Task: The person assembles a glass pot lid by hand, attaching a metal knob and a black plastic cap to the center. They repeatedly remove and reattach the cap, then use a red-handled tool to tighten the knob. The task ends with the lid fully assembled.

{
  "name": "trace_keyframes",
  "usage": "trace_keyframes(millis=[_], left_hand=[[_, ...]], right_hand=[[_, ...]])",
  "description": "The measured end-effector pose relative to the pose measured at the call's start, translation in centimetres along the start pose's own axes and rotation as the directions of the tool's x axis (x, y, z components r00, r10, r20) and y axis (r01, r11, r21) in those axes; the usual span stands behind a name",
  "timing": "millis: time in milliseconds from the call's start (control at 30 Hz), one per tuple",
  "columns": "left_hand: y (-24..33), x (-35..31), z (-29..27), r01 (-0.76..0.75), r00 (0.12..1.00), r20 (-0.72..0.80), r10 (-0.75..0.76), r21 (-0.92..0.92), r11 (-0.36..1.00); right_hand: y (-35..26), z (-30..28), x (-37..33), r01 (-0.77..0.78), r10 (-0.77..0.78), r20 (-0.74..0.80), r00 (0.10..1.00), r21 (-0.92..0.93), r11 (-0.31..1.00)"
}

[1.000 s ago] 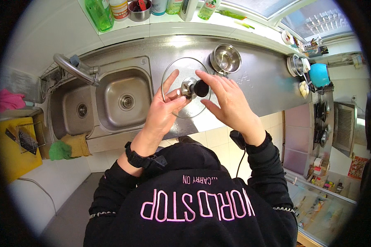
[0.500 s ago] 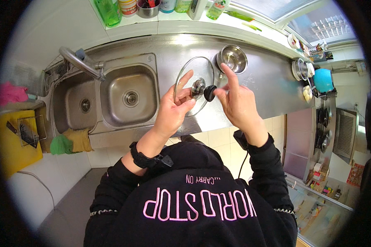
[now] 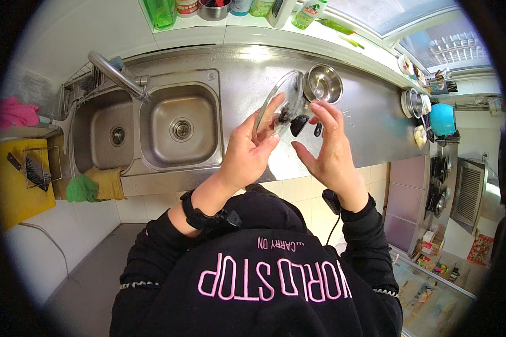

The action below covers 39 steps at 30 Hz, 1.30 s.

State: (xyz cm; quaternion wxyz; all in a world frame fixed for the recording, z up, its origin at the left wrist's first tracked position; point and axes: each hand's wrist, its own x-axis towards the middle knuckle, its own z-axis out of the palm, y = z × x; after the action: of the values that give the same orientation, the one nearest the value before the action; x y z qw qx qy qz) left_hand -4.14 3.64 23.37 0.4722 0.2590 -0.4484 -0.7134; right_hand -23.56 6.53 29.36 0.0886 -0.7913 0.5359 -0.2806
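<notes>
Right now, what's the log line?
left grip: holds tilted glass lid | right grip: open near black knob | metal pot: on counter

The left hand (image 3: pixel 249 150) partly hides the glass lid (image 3: pixel 288 91); the upper edge crops a green bottle (image 3: pixel 161 12).

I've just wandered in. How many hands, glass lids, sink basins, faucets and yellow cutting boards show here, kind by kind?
Left hand and right hand: 2
Glass lid: 1
Left sink basin and right sink basin: 2
Faucet: 1
Yellow cutting board: 1
Total: 7
</notes>
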Motion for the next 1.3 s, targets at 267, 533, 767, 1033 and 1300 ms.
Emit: trace_keyframes(millis=[267, 533, 767, 1033, 1300], left_hand=[[1.3, -0.3, 0.9, -0.144, 0.988, 0.059, 0.140, 0.062, 0.988], [1.7, -0.6, 1.4, -0.150, 0.987, 0.069, 0.147, 0.048, 0.988], [1.3, -0.7, 1.2, -0.164, 0.984, 0.078, 0.160, 0.062, 0.984], [0.7, -0.7, 1.0, -0.188, 0.979, 0.093, 0.179, 0.101, 0.977], [0.8, -0.9, 1.6, -0.230, 0.973, 0.078, 0.219, 0.185, 0.956]], right_hand=[[-0.4, -0.3, -0.8, -0.418, 0.413, 0.065, 0.909, 0.145, 0.897], [-0.7, 0.0, -1.3, -0.394, 0.390, 0.061, 0.919, 0.161, 0.905], [-0.6, 0.3, -1.3, -0.016, 0.013, -0.044, 0.999, -0.054, 0.998], [-0.7, 0.2, -1.8, -0.153, 0.164, -0.085, 0.983, 0.119, 0.981], [-1.0, 0.0, -1.9, -0.588, 0.573, 0.141, 0.807, 0.283, 0.758]])
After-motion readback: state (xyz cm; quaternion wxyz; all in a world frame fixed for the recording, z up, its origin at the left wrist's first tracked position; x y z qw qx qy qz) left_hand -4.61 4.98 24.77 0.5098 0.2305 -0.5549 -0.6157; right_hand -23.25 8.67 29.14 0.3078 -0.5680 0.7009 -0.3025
